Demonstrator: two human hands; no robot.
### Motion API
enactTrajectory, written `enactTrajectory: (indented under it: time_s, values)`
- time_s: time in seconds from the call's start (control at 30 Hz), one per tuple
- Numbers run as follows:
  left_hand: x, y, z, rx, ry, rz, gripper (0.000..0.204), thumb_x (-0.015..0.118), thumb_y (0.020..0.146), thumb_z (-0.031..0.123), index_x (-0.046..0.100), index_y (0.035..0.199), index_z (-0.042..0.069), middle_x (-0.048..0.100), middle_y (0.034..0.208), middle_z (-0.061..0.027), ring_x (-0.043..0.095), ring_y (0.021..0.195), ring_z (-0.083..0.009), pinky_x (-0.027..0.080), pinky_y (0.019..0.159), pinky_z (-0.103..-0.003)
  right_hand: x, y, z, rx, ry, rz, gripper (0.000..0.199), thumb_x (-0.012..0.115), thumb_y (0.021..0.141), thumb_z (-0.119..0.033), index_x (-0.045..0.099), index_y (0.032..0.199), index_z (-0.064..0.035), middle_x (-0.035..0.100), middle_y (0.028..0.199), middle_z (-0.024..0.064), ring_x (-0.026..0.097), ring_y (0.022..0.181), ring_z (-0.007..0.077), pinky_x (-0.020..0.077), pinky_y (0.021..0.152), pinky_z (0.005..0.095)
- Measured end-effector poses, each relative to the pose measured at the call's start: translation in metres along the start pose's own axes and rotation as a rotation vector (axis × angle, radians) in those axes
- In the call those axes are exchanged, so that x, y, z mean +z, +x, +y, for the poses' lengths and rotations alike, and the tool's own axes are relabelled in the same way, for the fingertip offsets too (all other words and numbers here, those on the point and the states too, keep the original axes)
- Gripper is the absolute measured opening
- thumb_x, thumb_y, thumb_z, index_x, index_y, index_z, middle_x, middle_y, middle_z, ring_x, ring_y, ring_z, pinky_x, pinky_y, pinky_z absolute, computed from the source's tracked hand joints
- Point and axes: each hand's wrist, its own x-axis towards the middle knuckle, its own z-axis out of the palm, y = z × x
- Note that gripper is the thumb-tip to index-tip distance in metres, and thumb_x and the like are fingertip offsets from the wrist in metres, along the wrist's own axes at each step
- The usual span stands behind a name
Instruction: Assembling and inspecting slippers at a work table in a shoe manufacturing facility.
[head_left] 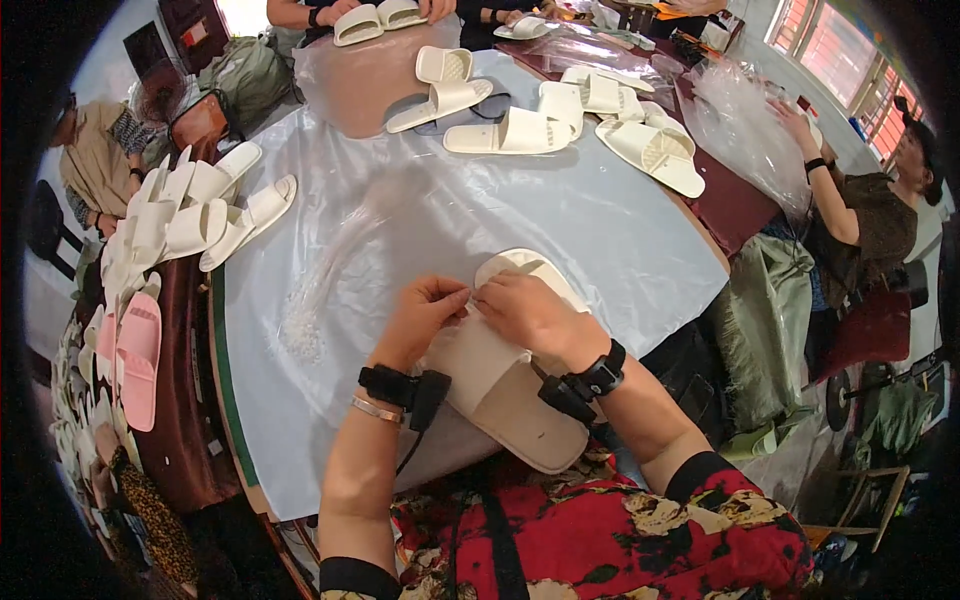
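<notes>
Two hands on one slipper. Far left: a pink slipper [137,355] lies off the sheet beside a stack of white slippers [170,215] at the table's edge. A bundle of clear plastic fasteners [320,285] lies on the white plastic sheet [560,220], just left of your hands. Your left hand [425,315] has fingertips pinched shut at the strap of the cream slipper [510,385], which lies at the near table edge, toe pointing away from you. Your right hand [535,315] pinches closed on the same strap, fingertips touching the left's. Can't tell if anything small sits between the fingers. More white slippers [520,130] lie well apart at the far side.
</notes>
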Motion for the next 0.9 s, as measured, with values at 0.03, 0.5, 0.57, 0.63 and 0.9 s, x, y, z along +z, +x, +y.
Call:
enactTrajectory:
  time_s: [0.03,0.5,0.57,0.63,0.9]
  values:
    - [0.002,0.001,-0.001,-0.002,-0.019,0.001,0.013,0.065,0.089,0.015,0.063,0.094,0.003,0.063,0.083,-0.0017,0.058,0.072,-0.0084,0.048,0.064,-0.021,-0.002,0.0,0.002,-0.051,0.025,0.0,0.012,0.052,0.079,-0.006,0.059,0.085,0.0016,0.06,0.083,0.0205,0.057,0.082,0.039,0.0478,0.074,0.0442]
    - [0.009,-0.003,-0.001,0.05,-0.034,-0.008,0.021,0.064,0.089,0.012,0.061,0.103,-0.004,0.066,0.093,-0.0089,0.064,0.081,-0.0129,0.053,0.072,-0.025,-0.001,0.002,-0.001,-0.099,-0.006,0.093,0.01,0.056,0.073,-0.006,0.061,0.079,-0.0004,0.058,0.079,0.0171,0.055,0.081,0.0364,0.0462,0.07,0.0437]
    - [0.009,-0.004,0.001,0.064,-0.022,-0.003,0.021,0.063,0.089,0.011,0.061,0.103,-0.004,0.067,0.094,-0.0094,0.064,0.081,-0.0132,0.053,0.072,-0.025,-0.002,0.002,0.0,-0.089,-0.012,0.088,0.007,0.06,0.076,-0.004,0.061,0.082,0.0003,0.057,0.08,0.0147,0.056,0.081,0.0342,0.0471,0.072,0.0411]
    - [0.011,-0.006,0.005,0.074,0.03,0.027,0.022,0.064,0.089,0.015,0.062,0.104,-0.001,0.067,0.093,-0.0082,0.065,0.08,-0.0141,0.053,0.074,-0.027,-0.003,0.001,0.001,-0.103,-0.001,0.091,0.007,0.06,0.076,-0.004,0.061,0.082,0.0003,0.057,0.08,0.0147,0.056,0.081,0.0341,0.047,0.072,0.0412]
    - [0.013,-0.004,0.001,0.068,0.024,0.021,0.023,0.063,0.089,0.015,0.061,0.105,-0.002,0.068,0.093,-0.0095,0.066,0.082,-0.0162,0.053,0.073,-0.028,-0.009,-0.001,-0.005,-0.116,-0.033,0.132,0.007,0.061,0.076,-0.004,0.06,0.082,-0.0009,0.057,0.082,0.0145,0.055,0.082,0.0329,0.0466,0.072,0.0403]
